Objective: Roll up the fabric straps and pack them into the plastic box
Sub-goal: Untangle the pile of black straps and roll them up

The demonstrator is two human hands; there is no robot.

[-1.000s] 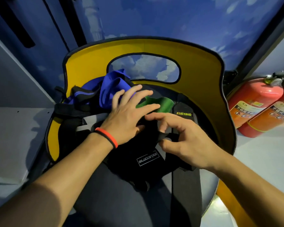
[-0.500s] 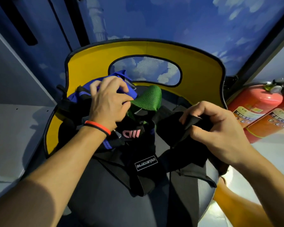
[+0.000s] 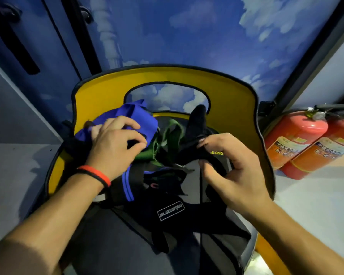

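A heap of fabric straps lies on a grey seat with a yellow backrest (image 3: pixel 99 96). My left hand (image 3: pixel 115 141), with a red and black wristband, grips the blue strap (image 3: pixel 135 120) at the back left of the heap. My right hand (image 3: pixel 230 167) pinches a black strap (image 3: pixel 195 126) whose free end stands up toward the backrest opening. A green strap (image 3: pixel 171 132) sits between the two hands. A black strap with a white BLIZZSTAR label (image 3: pixel 171 211) lies in front. No plastic box is in view.
Two red fire extinguishers (image 3: pixel 298 139) stand on the white surface (image 3: pixel 316 205) to the right of the seat. A grey ledge (image 3: pixel 14 165) runs along the left. A wall (image 3: pixel 187 36) painted with blue sky and clouds rises behind the backrest.
My left hand slid left and back onto the blue strap. My right hand drew the black strap up so its end now stands upright. The green strap unfolded between the hands.
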